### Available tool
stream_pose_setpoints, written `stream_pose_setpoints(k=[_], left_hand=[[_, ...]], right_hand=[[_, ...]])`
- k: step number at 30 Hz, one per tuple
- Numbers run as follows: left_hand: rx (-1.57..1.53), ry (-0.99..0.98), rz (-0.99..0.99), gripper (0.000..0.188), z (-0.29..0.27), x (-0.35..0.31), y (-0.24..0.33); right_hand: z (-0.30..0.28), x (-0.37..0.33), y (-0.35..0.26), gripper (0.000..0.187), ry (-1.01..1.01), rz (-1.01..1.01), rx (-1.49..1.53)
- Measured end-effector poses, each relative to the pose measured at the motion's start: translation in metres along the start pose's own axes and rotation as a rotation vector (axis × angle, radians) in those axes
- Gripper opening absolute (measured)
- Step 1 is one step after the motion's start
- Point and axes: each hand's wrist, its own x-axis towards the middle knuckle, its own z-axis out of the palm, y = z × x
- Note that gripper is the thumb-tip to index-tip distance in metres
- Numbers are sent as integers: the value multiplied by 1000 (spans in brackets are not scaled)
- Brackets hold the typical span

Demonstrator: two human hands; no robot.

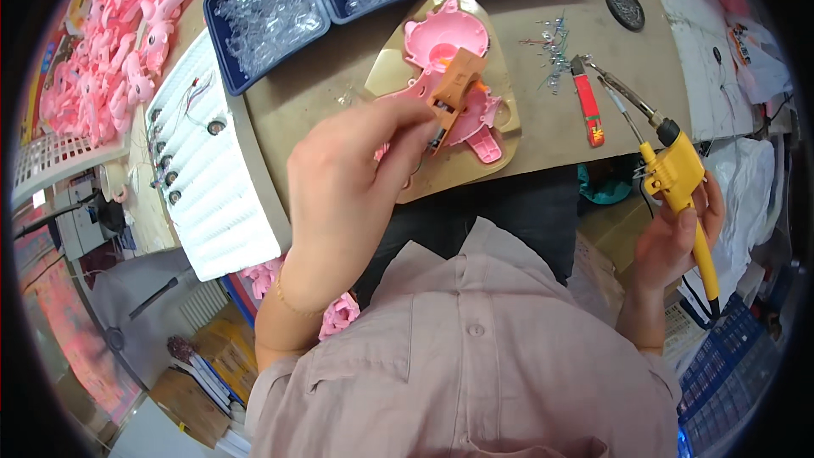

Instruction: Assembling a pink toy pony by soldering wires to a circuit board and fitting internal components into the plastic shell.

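Observation:
My left hand (348, 174) is closed in a pinch at the near left edge of an orange-brown plastic housing (462, 80). This housing is tilted over a pink toy shell (445, 34), which rests in a gold-coloured shaped tray (500, 42). Small dark parts show at the housing's lower end, partly covered by the fingertips. Out to the right, my right hand (674, 237) grips a yellow soldering gun (676, 171) by its handle. Its metal tip and thin feed tube point up and left, well apart from the shell.
Blue bins (222, 51) of clear plastic parts line the back. Small speakers (216, 127) with wires lie on a white ribbed sheet (203, 203) at left, near heaped pink toy pieces (110, 68). Loose LEDs (555, 55), a red cutter (587, 106) and a coiled-spring iron stand (625, 4) are at right.

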Motion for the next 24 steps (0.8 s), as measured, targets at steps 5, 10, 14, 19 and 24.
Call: stream_pose_setpoints(k=[5, 10, 14, 19, 24], left_hand=[[387, -30, 528, 12, 7, 35, 11], [-153, -85, -62, 20, 5, 44, -19], [-222, 27, -188, 16, 3, 18, -49], [-10, 87, -49, 12, 12, -8, -29], [-48, 91, -27, 9, 26, -3, -33]], right_hand=[[-2, 14, 2, 48, 89, 138, 115], [1, 10, 5, 49, 41, 75, 115], [11, 8, 5, 52, 43, 101, 8], [34, 11, -5, 55, -131, 153, 60], [33, -2, -20, 61, -355, 169, 42]])
